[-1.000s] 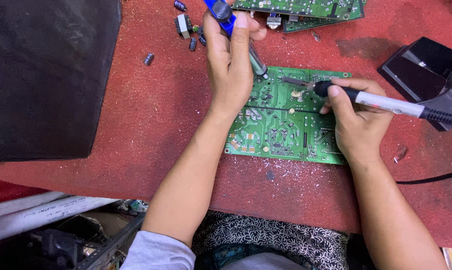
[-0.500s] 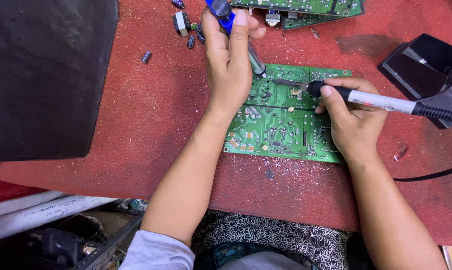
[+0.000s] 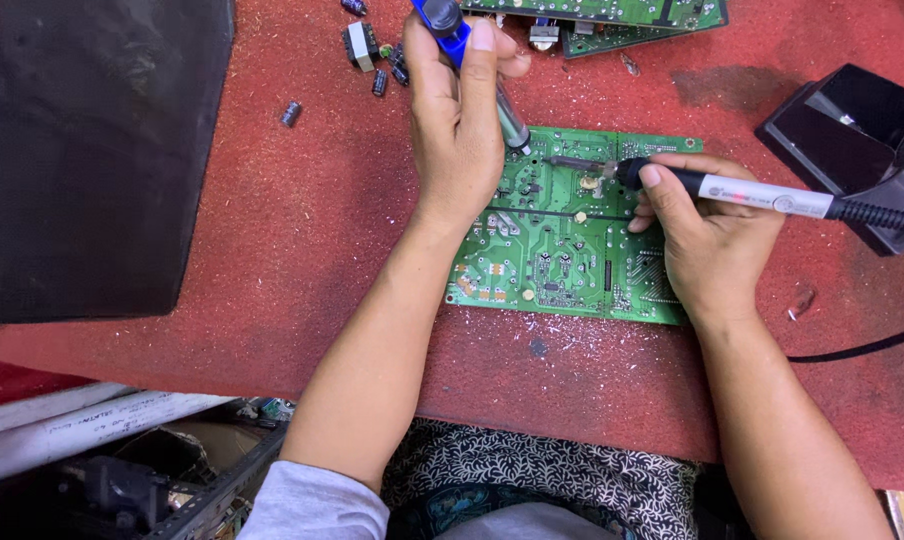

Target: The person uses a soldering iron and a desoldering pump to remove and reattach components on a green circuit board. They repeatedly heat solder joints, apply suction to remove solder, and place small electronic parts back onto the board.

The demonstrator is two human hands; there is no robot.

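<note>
A green circuit board [image 3: 562, 260] lies solder side up on the red table. My left hand [image 3: 457, 125] grips a blue and silver desoldering pump [image 3: 472, 60], its nozzle resting on the board's upper left part. My right hand [image 3: 707, 235] holds a soldering iron [image 3: 752, 192] like a pen, black grip and white barrel. The iron's metal tip points left and touches the board near its top middle, just right of the pump's nozzle.
A black soldering station [image 3: 857, 135] stands at the right, its cable [image 3: 862, 345] trailing off. More green boards [image 3: 622, 20] lie at the far edge. Small loose components [image 3: 367, 50] are scattered at upper left. A large black panel [image 3: 87, 150] covers the left.
The right hand has slid the iron a little to the left across the board. The left hand and pump stay almost still.
</note>
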